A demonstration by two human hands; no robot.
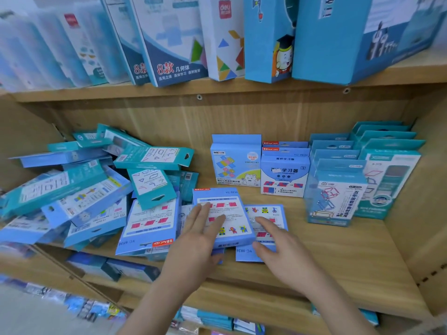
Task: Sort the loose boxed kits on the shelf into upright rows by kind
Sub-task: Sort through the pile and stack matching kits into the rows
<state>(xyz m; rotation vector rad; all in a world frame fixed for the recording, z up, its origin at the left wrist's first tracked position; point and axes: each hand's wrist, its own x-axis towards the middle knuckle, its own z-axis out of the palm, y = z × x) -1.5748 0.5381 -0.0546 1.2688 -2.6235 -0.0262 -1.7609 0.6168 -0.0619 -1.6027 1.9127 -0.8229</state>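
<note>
left hand [200,240]: palm down, fingers [216,223] extended | right hand [280,247]: palm down, fingers spread, thumb out

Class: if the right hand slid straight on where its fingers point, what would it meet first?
The right hand would probably meet the flat light-blue cardboard box under the left hand; depth is unclear.

Loose pile [96,189] L, upright rows [338,184] R, flat kits [238,213] front

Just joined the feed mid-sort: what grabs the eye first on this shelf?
A tumbled heap of blue and teal boxes fills the left side of the shelf. At front centre, the left hand lies flat on one light-blue box, the right hand on a second box beside it. Behind and to the right, upright rows already stand.
</note>
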